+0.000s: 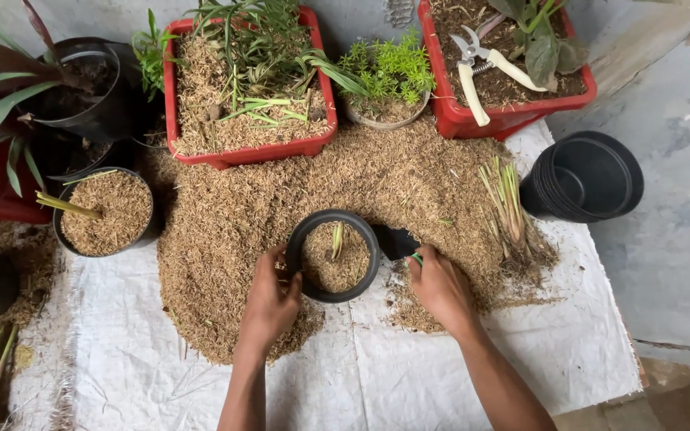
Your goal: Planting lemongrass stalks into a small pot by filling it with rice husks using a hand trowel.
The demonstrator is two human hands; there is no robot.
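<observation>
While the left hand (pixel 269 299) curls its fingers (pixel 287 267) over the rim of a small black pot (pixel 333 255) at that pot's 8 o'clock, the right hand (pixel 439 287) rests just beside the pot at its 3 o'clock. The right hand's fingers (pixel 418 263) are closed narrowly around something thin and green (pixel 415 257); what it is cannot be told. Close to those fingers, at the pot's 2 o'clock, a small dark scoop-like thing (pixel 397 239) lies half sunk in husk.

The pot sits near the middle of the view, filled with husk, with 1 short pale shoot (pixel 337 238) standing in it. It rests at the lower edge of a broad heap of tan husk (pixel 233 215) spread over a white woven sheet (pixel 361 383).

From the pot, a bundle of pale rooted shoots (pixel 509 207) lies on the husk at 3 o'clock, and a stack of empty black pots (pixel 584 177) stands further out at 2 o'clock. At 9 o'clock stands another black pot of husk (pixel 105 211) with a cut stem. At 11 o'clock a red rectangular planter (pixel 245 152) holds husk and thin green leaves; at 12 o'clock is a small round pot with a feathery green plant (pixel 386 76); at 1 o'clock a second red planter (pixel 473 120) carries white-handled pruning shears (pixel 481 68).
</observation>
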